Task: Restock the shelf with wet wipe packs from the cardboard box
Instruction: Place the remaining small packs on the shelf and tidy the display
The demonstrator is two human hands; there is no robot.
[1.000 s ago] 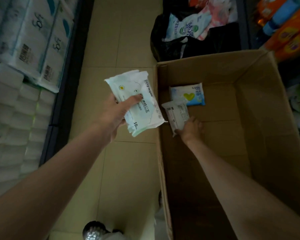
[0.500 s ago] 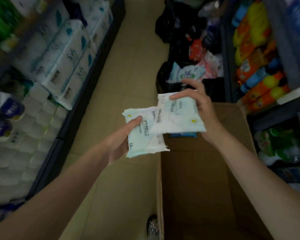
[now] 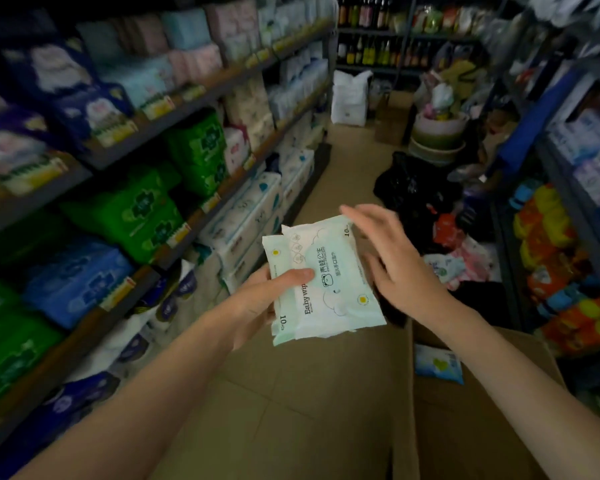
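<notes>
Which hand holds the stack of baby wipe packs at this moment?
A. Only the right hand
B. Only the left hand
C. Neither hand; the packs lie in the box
B: the left hand grips the baby wipe packs, thumb on top, while the right hand is open beside them.

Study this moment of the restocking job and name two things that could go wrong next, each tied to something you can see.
1. The left hand alone grips the stacked wet wipe packs by one edge, while the right hand is open beside them; the top pack may slide off.
2. The cardboard box stands on the aisle floor at the person's feet, so stepping toward the shelf could mean tripping.
</notes>
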